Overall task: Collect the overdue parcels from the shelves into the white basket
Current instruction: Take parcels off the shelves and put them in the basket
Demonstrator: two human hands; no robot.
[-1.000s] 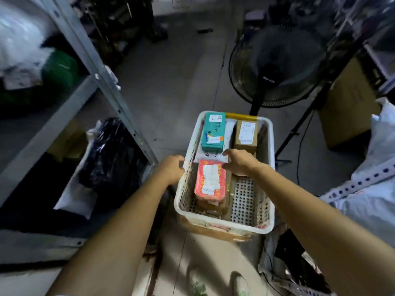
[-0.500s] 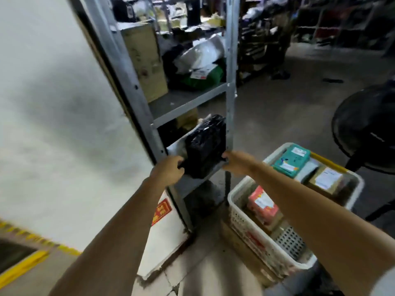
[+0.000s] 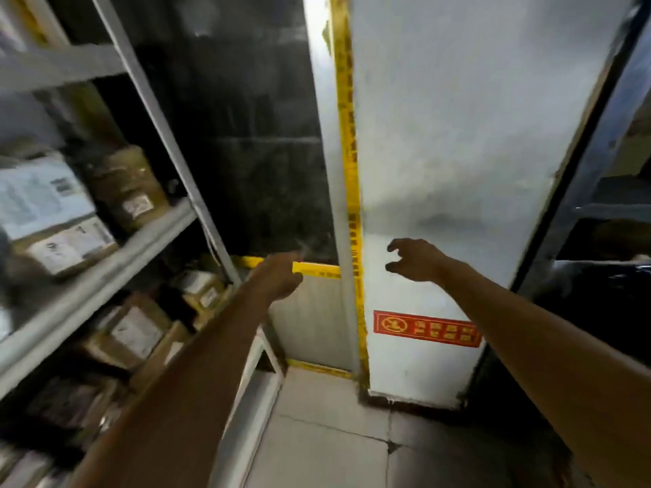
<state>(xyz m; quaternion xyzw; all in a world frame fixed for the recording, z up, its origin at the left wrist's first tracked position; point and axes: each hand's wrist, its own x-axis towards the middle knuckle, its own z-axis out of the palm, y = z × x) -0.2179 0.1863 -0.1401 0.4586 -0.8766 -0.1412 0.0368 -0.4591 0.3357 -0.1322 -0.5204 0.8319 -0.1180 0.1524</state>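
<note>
Left hand (image 3: 278, 276) and right hand (image 3: 415, 260) apart, empty, loosely curled; face grey metal shelf (image 3: 105, 281), check brown cardboard parcels (image 3: 130, 191) labels before grabbing.

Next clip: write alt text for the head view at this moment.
Both hands are empty: the left hand and right hand reach forward toward a white pillar edged with yellow tape and bearing a red sign. Metal shelves of cardboard parcels stand left; no basket shows.

left hand (image 3: 278, 276), right hand (image 3: 415, 260) outstretched, empty
</note>
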